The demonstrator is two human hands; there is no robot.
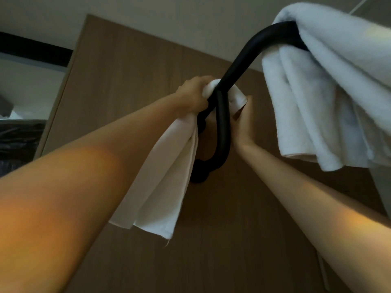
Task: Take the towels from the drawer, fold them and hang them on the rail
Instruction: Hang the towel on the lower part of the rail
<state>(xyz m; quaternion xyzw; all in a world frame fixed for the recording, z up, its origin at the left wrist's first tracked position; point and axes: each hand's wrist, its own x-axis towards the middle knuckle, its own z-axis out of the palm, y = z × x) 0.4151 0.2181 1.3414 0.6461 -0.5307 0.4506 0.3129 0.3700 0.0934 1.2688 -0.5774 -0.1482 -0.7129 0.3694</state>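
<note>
left hand [193, 95] grips small towel [163, 180] | right hand [243, 121] pinches it | rail [222, 115] between | big towel [317, 92] adjacent

1. Rail [222, 115]: matte black, plain.
2. Small towel [160, 187]: white, no pattern.
3. Large towel [321, 98]: pale bluish-white, plain, fluffy.
4. Wall panel [131, 66]: brown wood grain.
5. Ceiling [148, 7]: grey-white.

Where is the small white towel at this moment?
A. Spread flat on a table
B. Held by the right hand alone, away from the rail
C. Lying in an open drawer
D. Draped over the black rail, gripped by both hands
D: the small towel passes over the black rail, with the left hand and right hand gripping it on either side.
</note>
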